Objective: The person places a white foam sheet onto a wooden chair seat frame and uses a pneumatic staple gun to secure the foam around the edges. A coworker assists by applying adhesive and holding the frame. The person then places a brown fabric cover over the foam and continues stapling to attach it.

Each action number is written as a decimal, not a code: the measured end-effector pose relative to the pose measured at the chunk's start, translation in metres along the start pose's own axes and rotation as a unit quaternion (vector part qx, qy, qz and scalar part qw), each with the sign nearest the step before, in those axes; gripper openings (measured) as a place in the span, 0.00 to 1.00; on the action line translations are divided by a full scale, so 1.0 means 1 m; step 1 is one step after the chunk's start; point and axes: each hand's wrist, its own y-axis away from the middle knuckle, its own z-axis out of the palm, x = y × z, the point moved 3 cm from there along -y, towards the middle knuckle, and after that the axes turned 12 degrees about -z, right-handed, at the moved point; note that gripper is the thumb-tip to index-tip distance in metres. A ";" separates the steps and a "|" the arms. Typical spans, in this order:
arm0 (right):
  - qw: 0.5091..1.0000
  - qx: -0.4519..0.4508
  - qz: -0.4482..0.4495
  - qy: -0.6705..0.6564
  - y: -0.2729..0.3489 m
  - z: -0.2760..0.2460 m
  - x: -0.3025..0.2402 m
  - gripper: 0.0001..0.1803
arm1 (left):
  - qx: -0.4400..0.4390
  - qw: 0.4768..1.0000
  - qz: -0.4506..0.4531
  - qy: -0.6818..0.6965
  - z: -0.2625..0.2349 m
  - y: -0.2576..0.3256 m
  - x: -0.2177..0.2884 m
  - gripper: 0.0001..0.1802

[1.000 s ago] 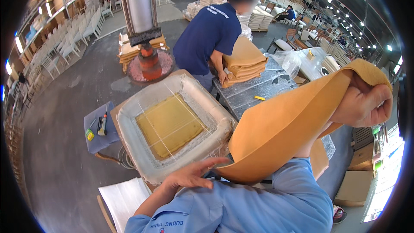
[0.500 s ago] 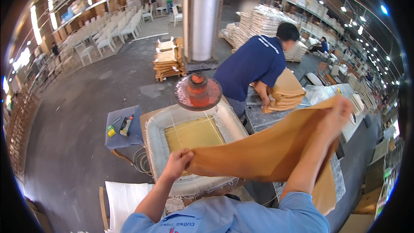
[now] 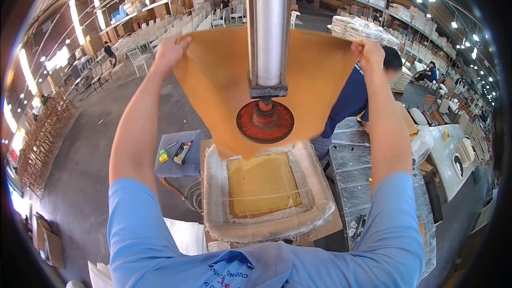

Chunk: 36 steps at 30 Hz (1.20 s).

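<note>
A tan sheet that looks like leather (image 3: 213, 80) is stretched between my raised hands, on the far side of a press column (image 3: 268, 32). My left hand (image 3: 172, 53) pinches its upper left corner, and my right hand (image 3: 369, 54) grips the upper right corner. In front of the sheet hangs the column's round red press plate (image 3: 264, 130). The sheet's lower edge drops to the far rim of a white padded frame (image 3: 214, 202). Inside that frame lies a yellow foam panel (image 3: 261, 181), with thin strings crossing over it.
A blue-topped stool (image 3: 176, 168) at left carries a tool (image 3: 184, 152) and a small yellow-green item (image 3: 163, 156). At right, a co-worker in navy (image 3: 346, 104) bends beside a plastic-covered table (image 3: 349, 181). White chairs (image 3: 140, 61) and wrapped stacks (image 3: 362, 29) stand farther back.
Both hands have risen and moved apart, spreading the sheet from over the frame's near side to behind the press column. My view has shifted too.
</note>
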 end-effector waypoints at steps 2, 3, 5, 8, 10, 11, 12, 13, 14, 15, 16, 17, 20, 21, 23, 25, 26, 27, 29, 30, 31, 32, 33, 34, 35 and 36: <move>1.000 -0.011 0.009 -0.011 -0.005 0.020 -0.004 0.14 | -0.027 0.999 -0.013 0.023 -0.020 -0.011 0.008 0.24; 1.000 -0.018 0.015 0.000 -0.009 0.022 0.000 0.14 | -0.044 0.998 -0.019 0.045 -0.021 -0.016 0.010 0.25; 0.999 -0.028 0.031 0.020 -0.010 0.021 0.012 0.14 | -0.084 0.994 -0.038 0.066 -0.015 -0.010 0.003 0.21; 0.995 -0.063 0.071 0.037 0.004 0.011 0.040 0.13 | -0.087 0.996 -0.011 0.007 -0.023 0.005 -0.015 0.18; 0.990 -0.053 0.119 0.048 0.025 -0.008 0.073 0.10 | -0.095 0.995 0.020 -0.033 -0.006 0.027 -0.046 0.16; 0.988 -0.038 0.141 0.040 0.035 -0.021 0.086 0.08 | -0.128 0.990 0.022 -0.045 0.002 0.041 -0.057 0.15; 0.988 -0.027 0.148 0.031 0.050 -0.032 0.101 0.06 | -0.162 0.985 0.022 -0.064 0.008 0.056 -0.069 0.13; 0.988 -0.015 0.155 0.023 0.067 -0.044 0.115 0.05 | -0.181 0.980 0.027 -0.080 0.014 0.073 -0.080 0.12; 0.985 -0.004 0.172 0.017 0.082 -0.058 0.126 0.05 | -0.200 0.975 0.033 -0.089 0.021 0.094 -0.093 0.11; 0.981 0.012 0.191 0.009 0.097 -0.077 0.140 0.06 | -0.208 0.974 0.030 -0.080 0.032 0.116 -0.104 0.11; 0.981 -0.007 0.190 0.026 0.110 -0.090 0.142 0.05 | -0.207 0.976 0.026 -0.059 0.037 0.143 -0.120 0.10; 0.979 -0.020 0.202 0.034 0.129 -0.110 0.151 0.05 | -0.219 0.975 0.025 -0.034 0.044 0.168 -0.132 0.09; 0.965 -0.093 0.214 0.121 0.208 -0.161 0.168 0.08 | -0.274 0.957 0.048 -0.085 0.051 0.261 -0.172 0.06; 0.961 -0.079 0.219 0.147 0.236 -0.176 0.172 0.08 | -0.263 0.963 0.035 -0.054 0.051 0.294 -0.184 0.05; 0.950 -0.035 0.257 0.175 0.281 -0.209 0.177 0.08 | -0.215 0.967 0.120 -0.059 0.055 0.350 -0.191 0.05; 0.936 -0.022 0.307 0.171 0.311 -0.242 0.176 0.07 | -0.081 0.992 0.004 -0.100 0.069 0.403 -0.209 0.05; 0.928 0.003 0.329 0.174 0.328 -0.248 0.179 0.07 | -0.095 0.991 -0.091 -0.035 0.070 0.421 -0.220 0.06; 0.924 0.012 0.339 0.179 0.339 -0.247 0.182 0.06 | -0.107 0.977 -0.183 0.034 0.072 0.436 -0.230 0.06; 0.909 0.044 0.357 0.211 0.362 -0.261 0.180 0.06 | -0.138 0.922 -0.341 0.119 0.077 0.457 -0.243 0.07; 0.909 0.043 0.360 0.204 0.369 -0.267 0.176 0.05 | -0.158 0.889 -0.410 0.128 0.080 0.466 -0.246 0.07; 0.910 0.035 0.359 0.202 0.373 -0.273 0.172 0.06 | -0.183 0.849 -0.477 0.135 0.085 0.476 -0.246 0.07; 0.911 0.030 0.360 0.198 0.376 -0.276 0.170 0.06 | -0.186 0.830 -0.499 0.165 0.082 0.477 -0.248 0.07; 0.913 0.029 0.355 0.198 0.377 -0.283 0.165 0.06 | -0.203 0.822 -0.490 0.206 0.078 0.476 -0.245 0.08; 0.909 0.039 0.356 0.212 0.380 -0.286 0.163 0.07 | -0.208 0.801 -0.506 0.242 0.075 0.476 -0.242 0.09; 0.906 0.045 0.360 0.220 0.386 -0.285 0.163 0.08 | -0.223 0.796 -0.516 0.225 0.066 0.477 -0.244 0.10; 0.905 0.046 0.366 0.211 0.390 -0.286 0.162 0.08 | -0.236 0.784 -0.513 0.257 0.057 0.480 -0.248 0.10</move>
